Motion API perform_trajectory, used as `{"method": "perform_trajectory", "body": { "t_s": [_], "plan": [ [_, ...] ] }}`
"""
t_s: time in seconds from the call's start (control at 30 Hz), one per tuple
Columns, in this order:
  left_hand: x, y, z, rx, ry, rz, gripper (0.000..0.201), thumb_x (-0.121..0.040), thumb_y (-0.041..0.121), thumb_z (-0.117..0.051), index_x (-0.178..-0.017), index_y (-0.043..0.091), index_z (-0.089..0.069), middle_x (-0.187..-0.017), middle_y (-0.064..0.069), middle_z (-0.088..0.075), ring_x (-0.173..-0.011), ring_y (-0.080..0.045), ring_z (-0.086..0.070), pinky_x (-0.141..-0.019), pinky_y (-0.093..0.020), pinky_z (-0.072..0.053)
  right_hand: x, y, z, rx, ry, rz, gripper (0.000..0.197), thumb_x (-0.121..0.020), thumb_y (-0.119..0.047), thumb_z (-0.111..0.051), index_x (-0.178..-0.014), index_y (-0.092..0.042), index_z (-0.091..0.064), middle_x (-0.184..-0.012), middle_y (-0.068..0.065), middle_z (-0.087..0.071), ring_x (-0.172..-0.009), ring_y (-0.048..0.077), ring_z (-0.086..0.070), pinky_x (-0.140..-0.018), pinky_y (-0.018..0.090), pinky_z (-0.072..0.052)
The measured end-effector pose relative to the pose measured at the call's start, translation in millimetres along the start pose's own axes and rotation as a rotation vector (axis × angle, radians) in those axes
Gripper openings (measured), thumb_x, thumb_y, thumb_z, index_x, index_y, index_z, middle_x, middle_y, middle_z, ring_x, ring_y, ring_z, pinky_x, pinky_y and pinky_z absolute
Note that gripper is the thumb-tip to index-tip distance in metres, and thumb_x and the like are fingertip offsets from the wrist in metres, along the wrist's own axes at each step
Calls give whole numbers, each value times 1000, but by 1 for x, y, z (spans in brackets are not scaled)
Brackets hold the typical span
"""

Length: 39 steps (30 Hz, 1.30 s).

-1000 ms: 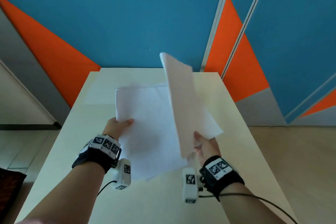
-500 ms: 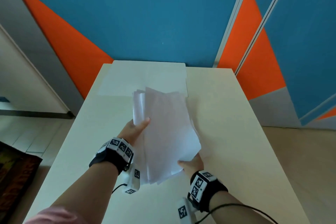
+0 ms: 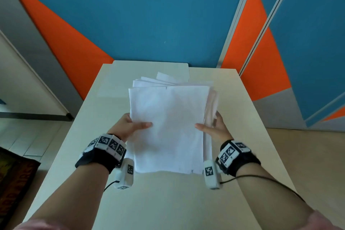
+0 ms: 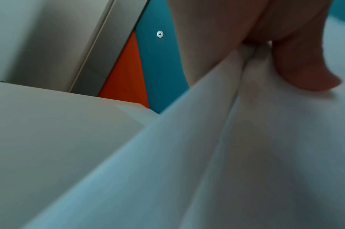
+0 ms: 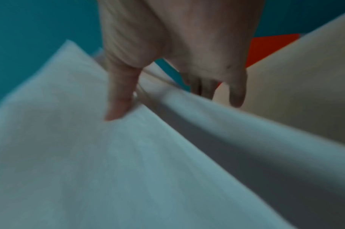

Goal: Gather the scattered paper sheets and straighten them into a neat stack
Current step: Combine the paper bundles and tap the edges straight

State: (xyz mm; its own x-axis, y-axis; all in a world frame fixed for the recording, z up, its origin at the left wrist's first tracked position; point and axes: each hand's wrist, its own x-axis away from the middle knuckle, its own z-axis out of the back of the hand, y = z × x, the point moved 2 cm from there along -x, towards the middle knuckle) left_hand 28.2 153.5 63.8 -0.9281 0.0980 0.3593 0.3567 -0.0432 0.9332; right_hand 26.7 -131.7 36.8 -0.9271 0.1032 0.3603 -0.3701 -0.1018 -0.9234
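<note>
A bundle of white paper sheets (image 3: 168,127) is held above the pale table (image 3: 89,136), between both hands. My left hand (image 3: 130,126) grips its left edge, thumb on top and fingers beneath; the left wrist view shows the thumb (image 4: 305,65) pressing on the sheets (image 4: 207,155). My right hand (image 3: 212,127) grips the right edge with the thumb on top, and its fingers (image 5: 236,93) curl round the edge of the paper (image 5: 109,155). The far ends of the sheets fan out unevenly, and the right edges are spread apart.
One more white sheet (image 3: 149,69) lies flat at the table's far end, against the blue and orange wall (image 3: 149,15). Floor drops away on both sides of the narrow table, with a dark rug (image 3: 13,177) at the left.
One second ago my right hand held a sheet raised on edge. It has since been laid onto the bundle, and both hands now grip the bundle's sides, lifted and squared toward me.
</note>
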Motion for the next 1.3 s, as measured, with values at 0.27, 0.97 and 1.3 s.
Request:
{"method": "perform_trajectory", "body": {
  "t_s": [0.27,0.97,1.3],
  "plan": [
    [3,26,10,159,-86,-209,70,-21,33,-94,-86,19,-72,-88,2,-76,-84,-15,-72,-67,-27,-57,17,-62,-3,-203,-130,253,19,-70,1,-73,-81,-12,-66,-72,-8,-73,-74,7,-69,-62,10,-51],
    [3,-4,10,168,-150,-148,77,-25,34,-94,-98,26,-71,-105,-4,-73,-102,-26,-67,-84,-41,-54,14,-16,-11,-237,-223,207,67,-45,-5,-88,-104,-19,-58,-97,-2,-71,-92,14,-68,-71,23,-55],
    [-4,-9,-4,182,-133,-99,71,-26,24,-94,-94,21,-72,-101,-2,-74,-104,-26,-66,-87,-41,-52,17,-6,-15,-310,-115,145,40,-63,4,-76,-96,-14,-64,-92,3,-73,-85,19,-70,-70,30,-55]
  ]
}}
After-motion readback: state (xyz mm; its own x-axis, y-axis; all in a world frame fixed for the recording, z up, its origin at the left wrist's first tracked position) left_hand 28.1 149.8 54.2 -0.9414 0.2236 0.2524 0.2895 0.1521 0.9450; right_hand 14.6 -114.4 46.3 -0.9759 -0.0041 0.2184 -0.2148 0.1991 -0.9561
